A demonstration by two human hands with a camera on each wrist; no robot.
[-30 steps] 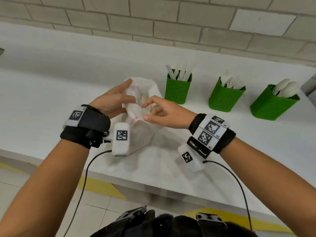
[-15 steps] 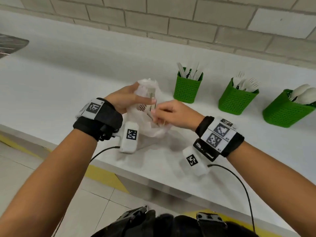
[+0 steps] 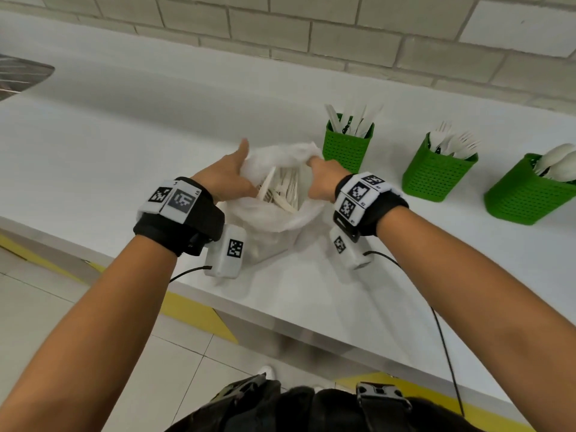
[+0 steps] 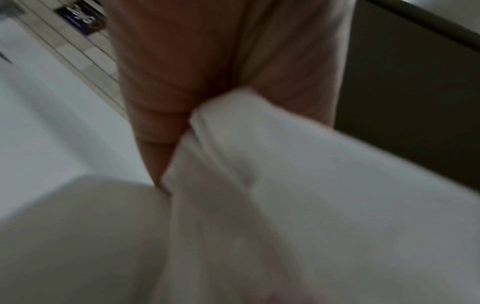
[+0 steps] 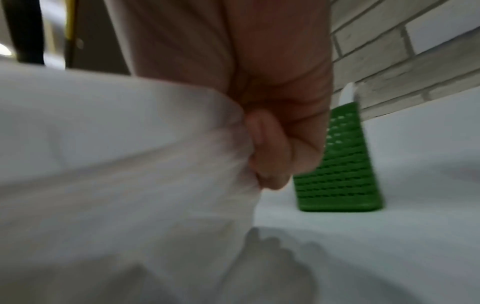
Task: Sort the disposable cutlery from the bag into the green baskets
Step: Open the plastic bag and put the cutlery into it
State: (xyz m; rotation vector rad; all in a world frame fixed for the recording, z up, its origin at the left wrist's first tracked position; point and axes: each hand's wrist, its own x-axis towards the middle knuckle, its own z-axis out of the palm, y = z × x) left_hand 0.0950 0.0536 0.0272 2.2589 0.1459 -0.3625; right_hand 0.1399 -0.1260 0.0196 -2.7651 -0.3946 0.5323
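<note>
From the head view, the bag (image 3: 277, 210) sits near the counter's (image 3: 124, 157) front edge, its mouth spread wide over the cutlery (image 3: 282, 190) inside. The left hand (image 3: 226, 176) grips the left rim, the right hand (image 3: 324, 179) the right. Three baskets (image 3: 346, 148) stand behind to the right, bare counter between.

Left wrist: fingers (image 4: 166, 86) clamp gathered plastic.

Right wrist: fingers (image 5: 280, 148) curl round the rim, one basket just beyond.

Bag (image 3: 274, 213) on surface (image 3: 124, 157), near front edge. Left hand (image 3: 226, 176) at bag's left rim, right hand (image 3: 324, 179) at right rim. Cutlery (image 3: 280, 190) inside bag. Right of bag, three baskets in row: knife basket (image 3: 347, 148) just beside bag, fork basket (image 3: 436, 174) in middle, spoon basket (image 3: 526, 198) rightmost. Wall (image 3: 311, 32) behind surface.
</note>
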